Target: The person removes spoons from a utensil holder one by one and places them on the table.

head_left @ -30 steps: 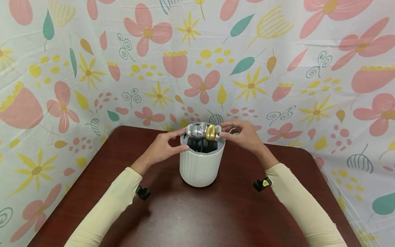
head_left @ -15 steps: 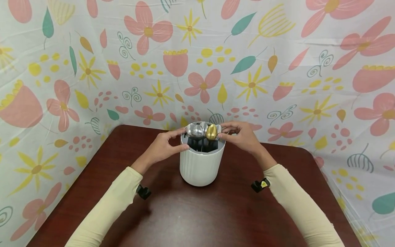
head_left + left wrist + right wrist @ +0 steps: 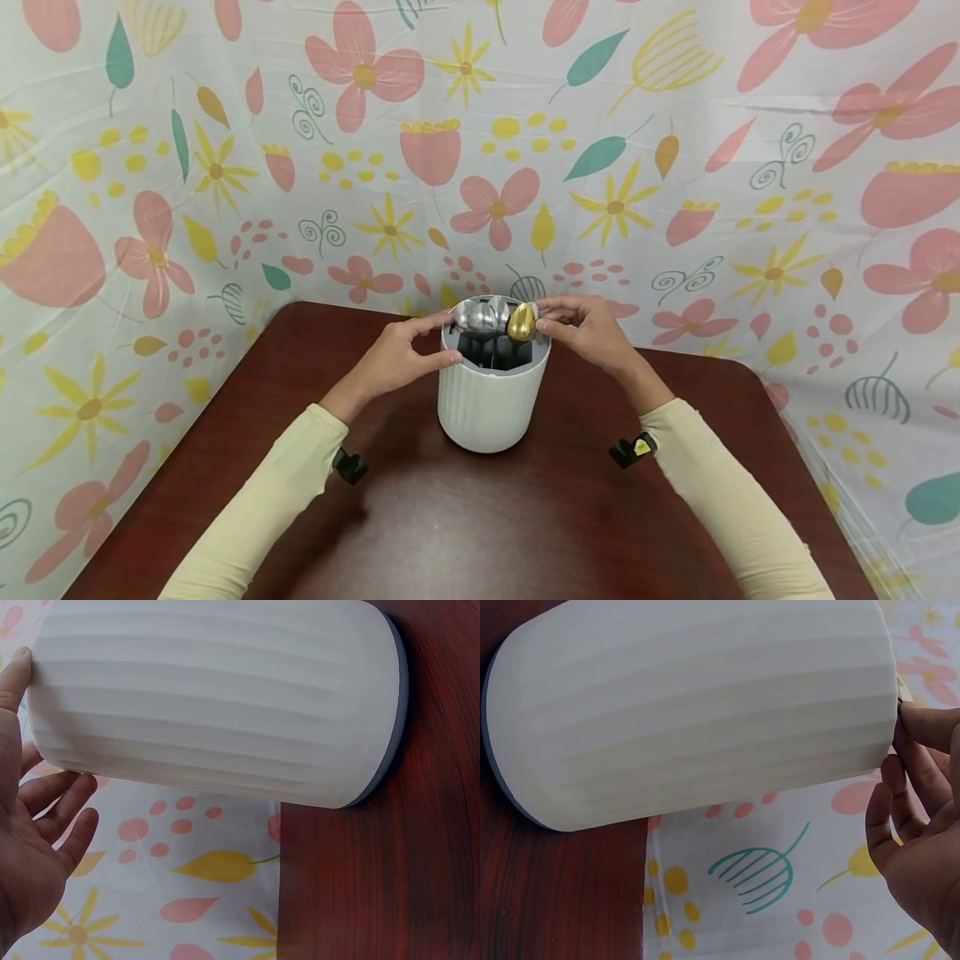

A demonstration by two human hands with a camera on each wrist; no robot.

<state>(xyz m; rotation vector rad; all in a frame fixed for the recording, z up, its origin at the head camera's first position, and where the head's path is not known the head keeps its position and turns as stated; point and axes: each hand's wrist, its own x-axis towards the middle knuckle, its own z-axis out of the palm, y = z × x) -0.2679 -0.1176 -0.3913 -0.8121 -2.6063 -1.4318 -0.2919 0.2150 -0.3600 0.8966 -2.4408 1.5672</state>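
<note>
A white ribbed utensil holder (image 3: pixel 487 412) stands upright on the table. Several silver spoons (image 3: pixel 480 317) rest bowls up across its back rim, with a gold spoon (image 3: pixel 522 320) to their right. My left hand (image 3: pixel 393 358) steadies the holder's left rim between thumb and fingers; in the left wrist view its fingertips (image 3: pixel 84 780) touch the ribbed wall. On the right side, my right hand (image 3: pixel 596 333) has its thumb and index finger at the gold spoon's edge, pinching it by the rim. The right wrist view shows only a sliver of gold (image 3: pixel 904 688); the spoon handles are hidden inside.
The dark reddish-brown table (image 3: pixel 442 533) extends toward me and to both sides. A flower-printed cloth (image 3: pixel 495 108) hangs close behind the holder and along the sides. Dark divided compartments (image 3: pixel 491 354) show inside the holder's front.
The gold spoon has shifted slightly right and now covers most of the silver spoon beside it. My right fingers moved a little with it; the left hand keeps its place on the rim.
</note>
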